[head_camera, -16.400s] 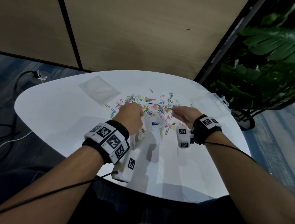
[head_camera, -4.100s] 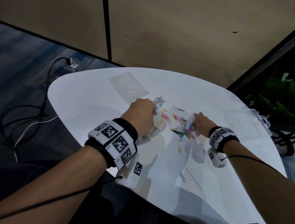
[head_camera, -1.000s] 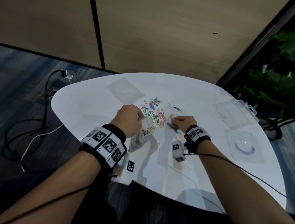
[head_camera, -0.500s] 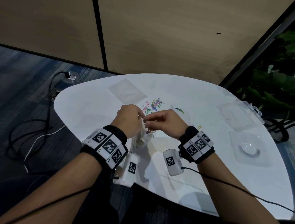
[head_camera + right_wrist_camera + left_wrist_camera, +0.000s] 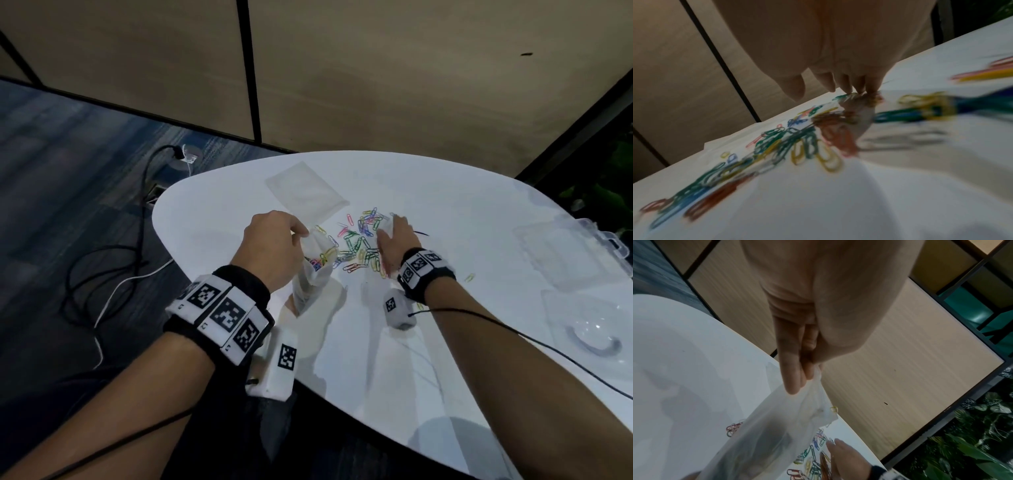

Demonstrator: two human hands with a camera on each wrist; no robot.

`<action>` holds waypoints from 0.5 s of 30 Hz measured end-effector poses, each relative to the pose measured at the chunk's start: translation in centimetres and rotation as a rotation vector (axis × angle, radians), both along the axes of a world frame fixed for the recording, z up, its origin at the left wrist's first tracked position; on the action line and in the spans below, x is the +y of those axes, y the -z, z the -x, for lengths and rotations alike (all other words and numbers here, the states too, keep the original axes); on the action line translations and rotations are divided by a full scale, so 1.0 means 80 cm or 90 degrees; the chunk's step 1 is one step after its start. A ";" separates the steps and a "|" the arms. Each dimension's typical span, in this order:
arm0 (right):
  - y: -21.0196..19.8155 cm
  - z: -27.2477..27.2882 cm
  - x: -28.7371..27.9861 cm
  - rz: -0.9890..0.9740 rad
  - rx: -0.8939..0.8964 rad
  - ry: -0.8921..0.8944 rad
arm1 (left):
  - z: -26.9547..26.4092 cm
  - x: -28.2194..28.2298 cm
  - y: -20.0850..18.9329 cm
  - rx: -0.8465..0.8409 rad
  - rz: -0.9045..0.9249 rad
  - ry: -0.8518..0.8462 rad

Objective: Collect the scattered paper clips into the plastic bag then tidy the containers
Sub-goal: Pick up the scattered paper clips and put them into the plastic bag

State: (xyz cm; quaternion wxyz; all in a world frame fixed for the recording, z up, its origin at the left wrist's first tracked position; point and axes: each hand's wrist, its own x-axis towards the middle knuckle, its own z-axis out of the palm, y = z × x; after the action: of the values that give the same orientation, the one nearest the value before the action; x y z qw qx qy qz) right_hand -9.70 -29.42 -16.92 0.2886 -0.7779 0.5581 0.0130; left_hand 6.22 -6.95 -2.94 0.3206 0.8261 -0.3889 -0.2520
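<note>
left hand [image 5: 274, 246] pinching the rim of the plastic bag [image 5: 313, 270], thumb and fingers clamped on the film, holding the mouth up and tipped toward the pile; in the left wrist view the bag [image 5: 777, 431] hangs down from that pinch with coloured clips already showing through it. right hand [image 5: 394, 240] is down flat on the far side of the paper clips [image 5: 359, 246], fingers straight and together, tips on the table [image 5: 445, 342], raking rather than gripping. right wrist view is smeared, but the fingertips [image 5: 857, 87] sit right at the clips [image 5: 803, 146]

so, judging from this, we're mid-sweep: a good heap of clips sits between the bag mouth and the raking hand, touching the bag's near edge, and one stray yellow clip [image 5: 470, 277] lies well away from the bag, beyond the right wrist

the risks from here? the mouth is held by one pinch only, so it could sag shut and the sweep would shove clips under the film instead of in. a fast rake could also fan clips sideways past the opening. and if the bag tips too low, what's inside can slide back out

further out from the bag: a second flat clear bag [image 5: 305, 193] lies beyond it, and well past the right hand sit a clear hinged box [image 5: 565, 253] and a clear lid [image 5: 592, 329], untouched for now
</note>
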 end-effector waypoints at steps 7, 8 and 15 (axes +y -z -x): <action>-0.009 -0.072 -0.025 0.068 0.096 -0.149 | -0.012 -0.001 0.005 -0.018 -0.003 0.015; -0.008 -0.075 -0.019 0.088 0.133 -0.201 | -0.012 -0.002 0.006 -0.020 -0.004 0.016; -0.003 -0.059 0.023 0.255 0.232 -0.339 | -0.007 -0.004 0.000 -0.032 -0.008 0.031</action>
State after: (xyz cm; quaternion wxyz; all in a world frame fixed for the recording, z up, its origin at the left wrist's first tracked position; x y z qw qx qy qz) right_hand -4.98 -27.56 -16.68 0.0130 -0.9216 0.3700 0.1163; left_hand 6.78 -7.30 -2.95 0.2990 0.8245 -0.4152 -0.2416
